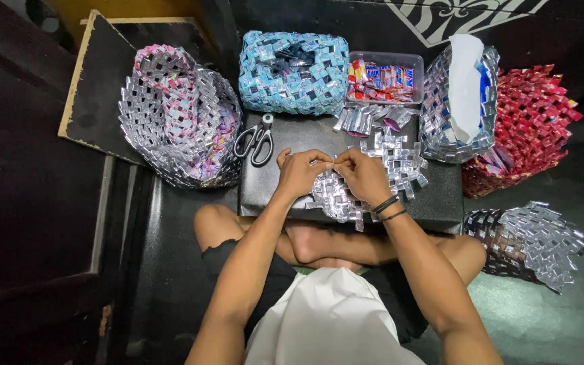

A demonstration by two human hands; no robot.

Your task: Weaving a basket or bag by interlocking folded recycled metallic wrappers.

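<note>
Woven silver panel (336,196) lies on the black tabletop (285,196), centre front, directly under both hands. Its long axis runs approx front-left to back-right, continuing into the loose woven strips (400,162) behind the right hand. Left hand (300,172) and right hand (363,174) meet fingertip to fingertip at the panel's top edge, both pinched shut on one small folded link there; neither is nearer, they share the same spot.

Containers, big to small:
- Silver/pink woven basket (177,115), left of tabletop, tipped on its side w/ mouth toward camera; looks empty.
- Red woven basket (532,122), far right; contents can't tell.
- Blue woven bag (293,71), back centre; dark item on top, unclear.
- Silver/blue basket (457,101), right of the tray, w/ white sheet (466,84) stuck in it.
- Clear tray (385,78), holding red/blue wrappers.

Also: dark/silver woven piece (528,243) on the floor at right; folded silver links (370,120) in front of the tray; scissors (257,140) on the tabletop, just left of the left hand, apart from it.
</note>
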